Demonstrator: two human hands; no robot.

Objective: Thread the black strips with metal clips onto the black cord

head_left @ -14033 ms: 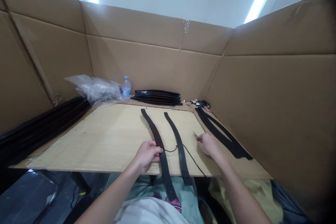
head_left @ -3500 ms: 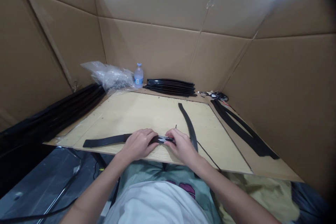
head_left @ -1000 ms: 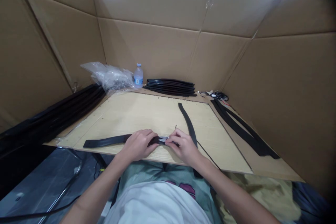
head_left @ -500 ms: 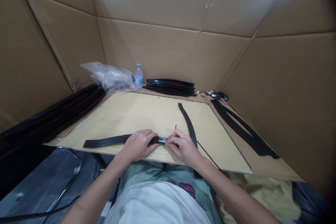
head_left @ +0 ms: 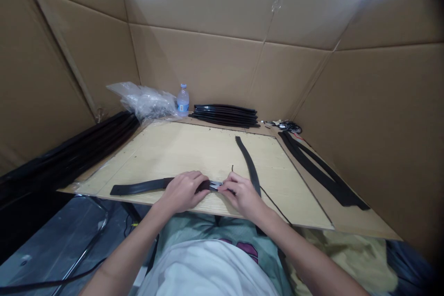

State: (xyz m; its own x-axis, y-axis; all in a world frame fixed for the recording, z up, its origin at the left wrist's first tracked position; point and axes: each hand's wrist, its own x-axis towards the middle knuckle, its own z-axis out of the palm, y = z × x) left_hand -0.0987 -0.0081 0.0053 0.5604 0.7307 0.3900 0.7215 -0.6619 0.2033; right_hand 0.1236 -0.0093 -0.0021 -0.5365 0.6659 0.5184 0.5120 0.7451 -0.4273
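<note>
At the near edge of the board, a long black strap [head_left: 138, 187] lies flat, curving in from the left. My left hand [head_left: 185, 189] is closed over its right part, with fingers and thumb gripping it. My right hand [head_left: 239, 192] pinches a small pair of scissors [head_left: 215, 185], whose two pointed silver blades reach left to the strap's end by my left fingers. The scissors' handles are hidden in my right fingers. A second black strap [head_left: 248, 157] runs behind my right hand and over the near edge. A thin dark cord [head_left: 275, 204] passes beside my right wrist.
A pale wooden board [head_left: 166, 148] covers the table, with cardboard walls [head_left: 194, 64] around it. At the back are plastic wrap [head_left: 147, 101], a water bottle [head_left: 182, 101] and stacked black straps [head_left: 225, 115]. More straps lie left [head_left: 76, 148] and right [head_left: 319, 171].
</note>
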